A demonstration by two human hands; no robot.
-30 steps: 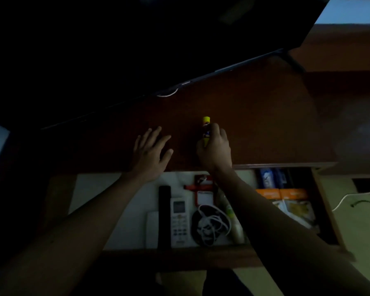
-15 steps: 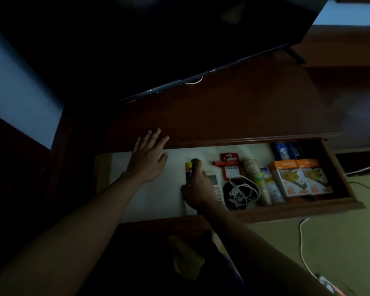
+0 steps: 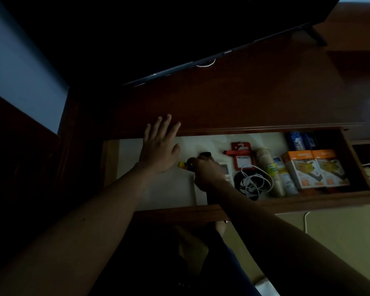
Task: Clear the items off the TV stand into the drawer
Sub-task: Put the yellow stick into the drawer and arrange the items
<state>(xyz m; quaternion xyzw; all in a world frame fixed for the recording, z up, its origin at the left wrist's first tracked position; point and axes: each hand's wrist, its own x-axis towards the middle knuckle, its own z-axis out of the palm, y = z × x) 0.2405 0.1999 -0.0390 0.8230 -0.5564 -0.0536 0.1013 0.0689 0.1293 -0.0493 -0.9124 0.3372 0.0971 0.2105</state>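
The scene is dim. The wooden drawer [image 3: 254, 202] is pulled out under the dark TV stand top [image 3: 254, 99]. My right hand [image 3: 208, 174] is low inside the drawer, shut on a small yellow-capped glue stick [image 3: 183, 164] that points left over the white drawer floor. My left hand [image 3: 159, 149] hovers flat with fingers spread at the stand's front edge, just above and left of the stick. A white remote [image 3: 226, 171] lies partly under my right hand.
In the drawer lie a red badge holder [image 3: 241, 157], a coil of black and white cables [image 3: 253, 182], tubes, two orange boxes [image 3: 314, 168] and blue packs [image 3: 297, 141]. The TV [image 3: 179, 28] stands at the back. A white cable [image 3: 305, 221] runs on the floor.
My right hand carried the glue stick off the stand top down into the drawer, then shifted it left and turned it sideways. My left hand stayed at the stand's edge.
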